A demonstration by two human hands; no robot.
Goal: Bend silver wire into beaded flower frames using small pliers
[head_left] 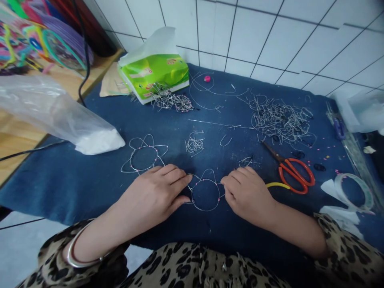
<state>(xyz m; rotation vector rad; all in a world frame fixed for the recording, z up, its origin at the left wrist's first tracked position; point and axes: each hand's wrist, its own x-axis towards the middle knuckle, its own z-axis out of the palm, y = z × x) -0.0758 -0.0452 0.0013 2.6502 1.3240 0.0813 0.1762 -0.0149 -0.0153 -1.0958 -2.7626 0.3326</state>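
Observation:
Between my hands, just above or on the dark blue cloth, is a wire flower frame point(205, 210): a thin metal ring with loop petals and small pink beads. My left hand point(160, 190) pinches its left petals between thumb and fingers. At the ring's right side my right hand point(247, 194) is closed on a petal; its fingertips are partly hidden. A second wire flower frame point(144, 147), with pointed and rounded petals round a ring, lies flat beyond my left hand. Near my right hand lie orange-handled scissors point(295, 172) and a yellow strip point(277, 185).
A large heap of wire scraps point(279, 120) and a small wire tangle point(194, 144) lie on the blue cloth point(99, 200). A green tissue pack point(156, 72) stands by the tiled wall, beaded wire pieces before it. A plastic bag point(60, 108) leans in from the left. Clear tape point(357, 192) lies right.

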